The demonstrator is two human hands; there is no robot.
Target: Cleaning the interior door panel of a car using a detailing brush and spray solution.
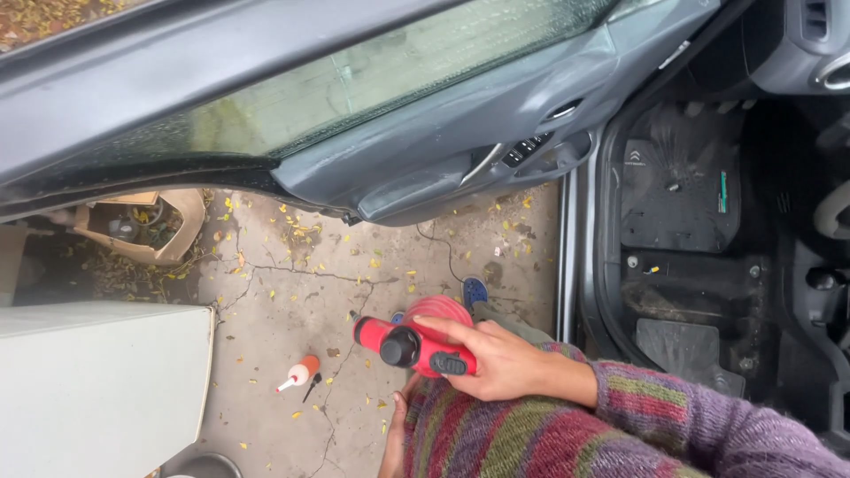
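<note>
The right hand grips a smooth red plastic blower above cracked concrete floor; the left hand, mostly hidden, cannot be judged.

The right hand is gripping a handheld blower above the cracked ground. A small bottle is lying on the ground to the blower's left, a box sitting further left. The open car door is standing beyond them, the car's footwell mat lying to the right.
</note>
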